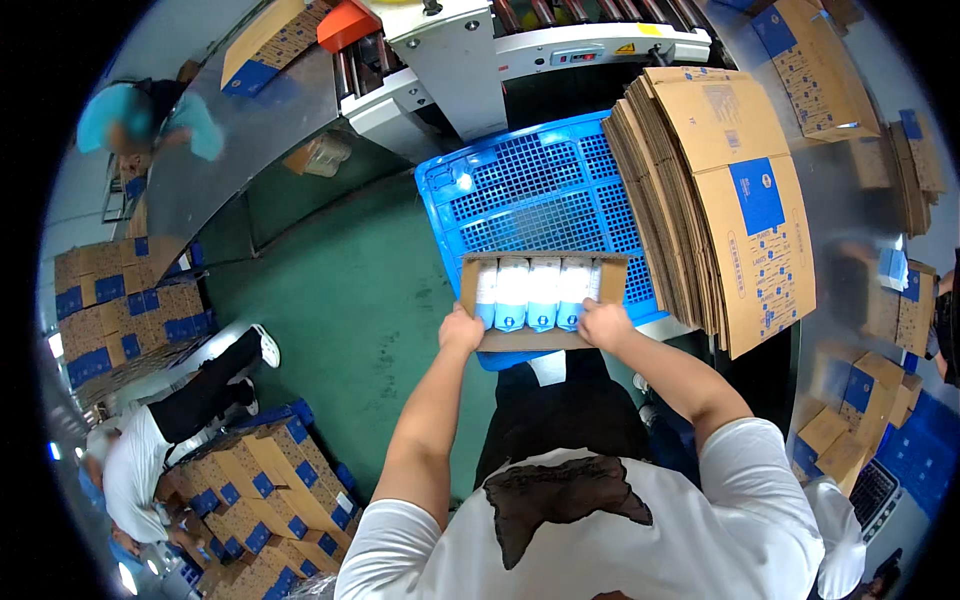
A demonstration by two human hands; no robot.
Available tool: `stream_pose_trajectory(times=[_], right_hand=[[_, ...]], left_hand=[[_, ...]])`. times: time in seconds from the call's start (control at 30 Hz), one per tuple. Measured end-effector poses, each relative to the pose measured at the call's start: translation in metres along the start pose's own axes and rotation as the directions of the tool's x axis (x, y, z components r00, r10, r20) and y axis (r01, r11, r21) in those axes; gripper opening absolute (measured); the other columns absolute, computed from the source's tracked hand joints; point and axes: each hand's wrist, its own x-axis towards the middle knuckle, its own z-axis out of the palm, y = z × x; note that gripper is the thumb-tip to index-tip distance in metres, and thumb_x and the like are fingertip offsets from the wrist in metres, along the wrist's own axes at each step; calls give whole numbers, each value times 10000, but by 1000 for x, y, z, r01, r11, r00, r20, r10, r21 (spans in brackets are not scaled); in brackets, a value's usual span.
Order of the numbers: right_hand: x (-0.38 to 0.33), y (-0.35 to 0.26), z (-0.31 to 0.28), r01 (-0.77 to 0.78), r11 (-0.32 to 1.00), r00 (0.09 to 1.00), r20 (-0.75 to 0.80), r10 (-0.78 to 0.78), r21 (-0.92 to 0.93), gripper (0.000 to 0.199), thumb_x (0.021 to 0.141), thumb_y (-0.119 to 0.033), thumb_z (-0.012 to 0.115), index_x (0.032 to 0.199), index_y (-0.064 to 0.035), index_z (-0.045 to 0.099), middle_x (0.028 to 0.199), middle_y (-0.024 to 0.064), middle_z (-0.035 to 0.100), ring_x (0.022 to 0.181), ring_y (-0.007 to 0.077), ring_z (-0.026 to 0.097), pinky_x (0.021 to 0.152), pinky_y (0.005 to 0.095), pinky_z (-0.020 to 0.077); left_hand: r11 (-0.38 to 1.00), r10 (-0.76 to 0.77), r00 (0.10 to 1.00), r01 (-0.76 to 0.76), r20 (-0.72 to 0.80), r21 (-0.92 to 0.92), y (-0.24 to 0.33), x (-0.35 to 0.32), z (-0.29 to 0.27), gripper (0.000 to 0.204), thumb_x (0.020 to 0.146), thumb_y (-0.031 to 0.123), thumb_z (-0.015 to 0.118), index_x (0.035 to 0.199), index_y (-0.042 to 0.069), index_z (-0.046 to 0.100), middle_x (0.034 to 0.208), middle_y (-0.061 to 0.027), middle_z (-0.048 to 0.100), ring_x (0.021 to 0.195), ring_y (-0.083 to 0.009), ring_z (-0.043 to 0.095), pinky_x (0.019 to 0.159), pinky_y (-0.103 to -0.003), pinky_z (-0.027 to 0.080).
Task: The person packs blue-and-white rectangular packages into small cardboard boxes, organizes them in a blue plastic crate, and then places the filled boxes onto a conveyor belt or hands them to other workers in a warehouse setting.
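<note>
A rectangular brown cardboard box (530, 343), already loaded with rounded white-and-blue packs (543, 294) but unclosed, is clamped by fingers (592, 314) of left hand (461, 328) and right hand (605, 325).

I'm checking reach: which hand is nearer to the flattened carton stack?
Right. The right hand holds the open box by its right end, left of the flattened carton stack; the left hand is at the box's left end, farther away.

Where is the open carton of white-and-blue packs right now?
In the head view, the open carton is just right of centre, held between the left hand and right hand, over the near end of the blue crate, left of the flattened-carton stack.
</note>
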Motion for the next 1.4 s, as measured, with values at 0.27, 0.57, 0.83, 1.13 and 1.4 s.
stream_pose_trajectory(times=[0.27,0.57,0.83,1.13,1.4], right_hand=[[-55,27,-43,-177,984,961,-210,179,27,63,665,-153,594,648,-92,589,747,90,578,658,244,604,568,369,491],[101,-138,45,-387,527,883,140,448,756,296,710,-232,644,897,-2,633,784,173,629,786,350,597,719,396,466],[126,-181,56,-489,149,530,158,833,859,265,749,-176,600,929,18,617,922,189,631,877,335,592,774,361,443],[95,-155,84,-244,45,644,127,754,969,113,740,-65,606,846,-27,622,1003,142,615,919,234,574,790,321,424],[-24,-153,-51,133,-48,969,-120,216,990,116,768,39,557,849,-44,553,1294,169,435,1161,223,443,981,324,332]], left_hand=[[887,-53,999,49,5,-459,-77,-32,93,425,853,346,440,973,-35,585,1000,-286,564,958,-435,524,858,-466,393],[861,-39,999,20,-27,-509,-67,-59,109,434,888,354,409,1041,-17,573,1010,-272,568,981,-419,524,873,-455,397],[857,32,997,8,70,-516,-64,-58,94,410,882,335,421,1075,-6,542,979,-257,587,945,-406,547,836,-452,416],[761,197,972,-71,126,-645,-74,-49,92,716,804,598,464,1008,-82,552,922,-258,606,916,-376,580,800,-400,437],[456,256,940,-324,-227,-829,-86,-52,79,776,770,496,588,1303,-8,334,1316,-222,370,1224,-298,365,1003,-378,298]])
